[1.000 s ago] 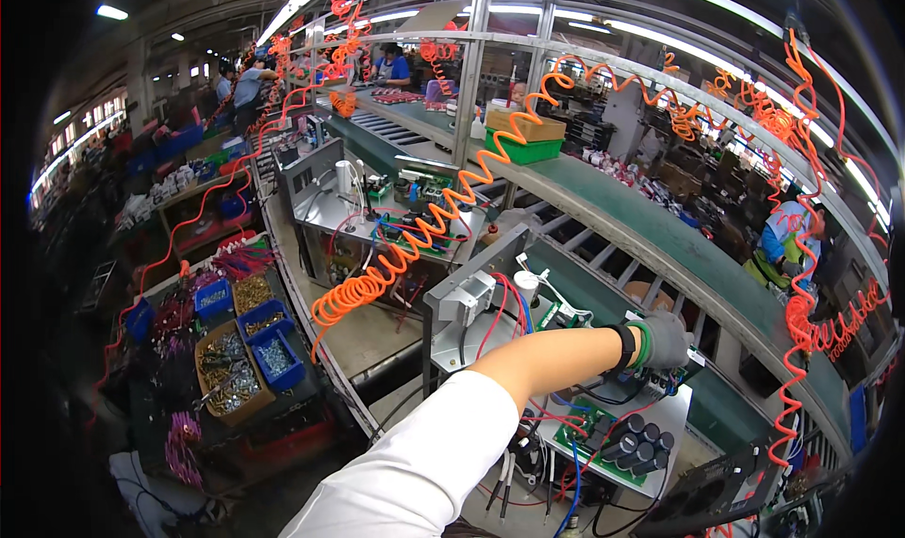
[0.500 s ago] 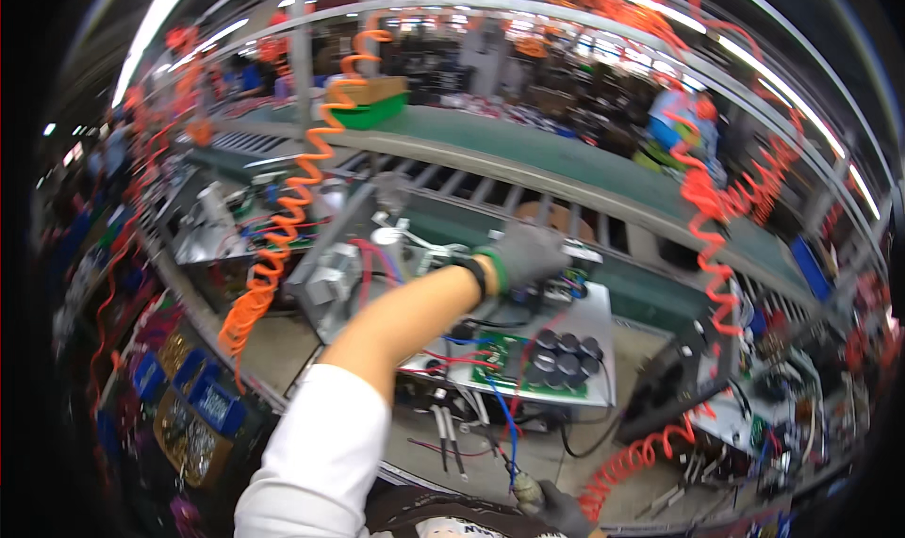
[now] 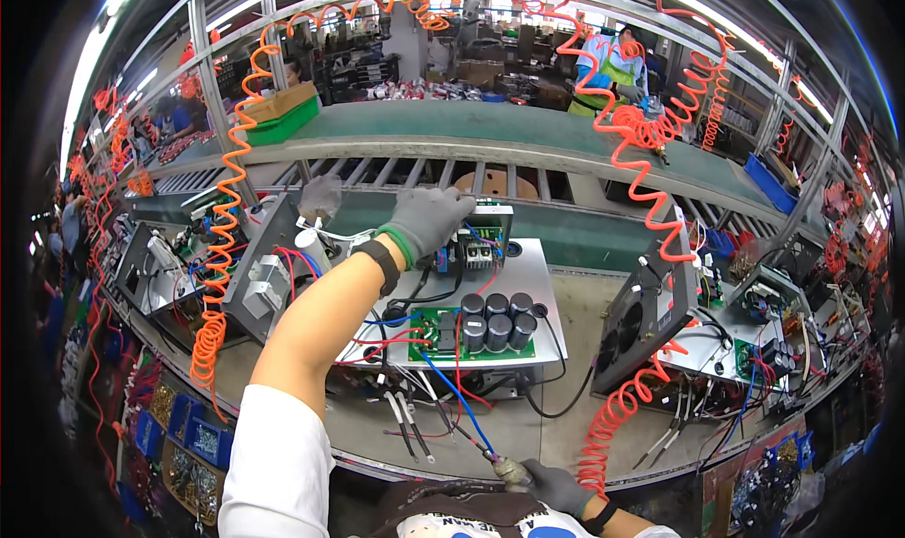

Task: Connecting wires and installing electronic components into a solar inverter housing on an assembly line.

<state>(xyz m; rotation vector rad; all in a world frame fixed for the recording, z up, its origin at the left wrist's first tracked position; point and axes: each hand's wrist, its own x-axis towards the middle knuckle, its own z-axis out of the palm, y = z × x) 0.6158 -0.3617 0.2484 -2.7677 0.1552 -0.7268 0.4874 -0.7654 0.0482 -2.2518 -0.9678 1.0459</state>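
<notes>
My left hand [image 3: 426, 221], in a grey glove with a green cuff, reaches across to an upright circuit board module [image 3: 490, 225]. Its fingers are bent over the module's top left side; the palm side is hidden. The module stands on a white metal plate [image 3: 542, 288], behind a green circuit board [image 3: 434, 328] with several black capacitors [image 3: 497, 323]. Low in front of my body, my right hand [image 3: 558, 487], also gloved in grey, is closed round a hand tool with a wrapped grey-green body [image 3: 512, 472]. A blue wire [image 3: 459, 399] runs from the green board down toward that tool.
An orange coiled hose [image 3: 603, 434] rises beside my right hand; another hangs at left [image 3: 222, 255]. Open metal housings stand at right [image 3: 646, 302] and left [image 3: 151, 269]. A roller conveyor [image 3: 377, 172] runs behind. Blue bins [image 3: 205, 439] hold small parts. A person [image 3: 608, 72] stands beyond.
The view has turned and steadied, so the bench appears shifted left. My left hand stays at the upright module, and my right hand still holds the tool, with more of its wrist showing.
</notes>
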